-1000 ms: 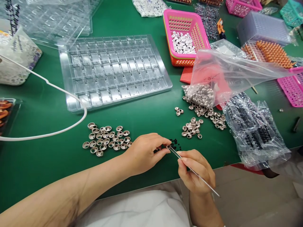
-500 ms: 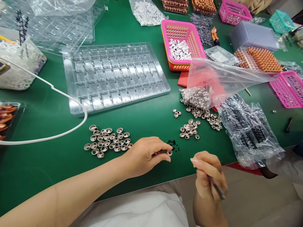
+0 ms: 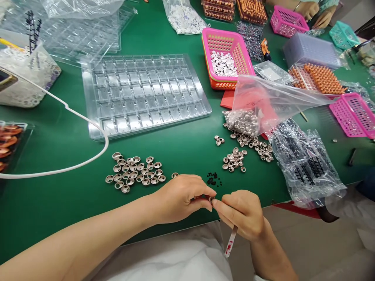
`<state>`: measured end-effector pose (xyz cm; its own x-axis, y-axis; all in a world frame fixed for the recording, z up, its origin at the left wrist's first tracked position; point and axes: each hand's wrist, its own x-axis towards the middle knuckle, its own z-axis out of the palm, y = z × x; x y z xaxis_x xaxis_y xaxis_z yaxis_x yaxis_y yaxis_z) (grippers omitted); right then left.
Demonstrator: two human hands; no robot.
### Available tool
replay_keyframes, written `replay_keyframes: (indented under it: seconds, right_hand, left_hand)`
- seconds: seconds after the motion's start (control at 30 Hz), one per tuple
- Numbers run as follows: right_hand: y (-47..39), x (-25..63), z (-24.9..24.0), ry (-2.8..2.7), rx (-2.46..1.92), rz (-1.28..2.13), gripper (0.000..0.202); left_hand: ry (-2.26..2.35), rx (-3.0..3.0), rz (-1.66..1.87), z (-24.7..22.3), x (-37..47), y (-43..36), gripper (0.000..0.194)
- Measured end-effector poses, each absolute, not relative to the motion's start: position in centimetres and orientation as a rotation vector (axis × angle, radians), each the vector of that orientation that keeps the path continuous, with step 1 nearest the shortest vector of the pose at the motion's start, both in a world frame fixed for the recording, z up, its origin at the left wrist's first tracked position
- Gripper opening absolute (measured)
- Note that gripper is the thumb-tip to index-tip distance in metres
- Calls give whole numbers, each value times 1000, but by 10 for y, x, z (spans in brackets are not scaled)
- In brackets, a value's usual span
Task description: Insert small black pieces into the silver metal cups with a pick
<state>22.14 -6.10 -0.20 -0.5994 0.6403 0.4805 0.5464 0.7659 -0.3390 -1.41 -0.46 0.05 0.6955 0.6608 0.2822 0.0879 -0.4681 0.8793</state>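
My left hand (image 3: pixel 187 197) pinches a small silvery oval metal cap (image 3: pixel 211 199) between thumb and index finger. Against that cap press the fingertips of my right hand (image 3: pixel 244 212), which is closed around slim tweezers (image 3: pixel 231 242). Only their flat tail, with red marking, shows below the palm; the tips are hidden. Just beyond my fingers lie tiny black pieces (image 3: pixel 212 178). A group of similar caps (image 3: pixel 133 171) spreads out left of my left hand, with one lone cap (image 3: pixel 175 175) close behind it. More caps (image 3: pixel 233 159) form a small pile at the right.
A clear compartment tray (image 3: pixel 149 93) lies across the middle. Behind the cap pile are a plastic bag of caps (image 3: pixel 243 121) and a pink basket (image 3: pixel 249 64) with white pieces. A bag of black parts (image 3: pixel 307 164) lies right; a white cable (image 3: pixel 88 162) curves left. Another person's hands (image 3: pixel 316 17) show far right.
My right hand has moved left and turned, bringing its fingertips to the cap in my left hand. The tweezers now point their tail downward. My left hand keeps its pinch.
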Motion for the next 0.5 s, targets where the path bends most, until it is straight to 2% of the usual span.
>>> replay_keyframes:
  seconds: [0.27, 0.5]
  right_hand:
    - [-64, 222, -5, -2418, -829, 135, 25]
    - [-58, 216, 12, -2469, -734, 95, 24]
  left_hand:
    - [523, 1979, 818, -4, -14, -8, 11]
    - [499, 1984, 847, -1, -13, -10, 11]
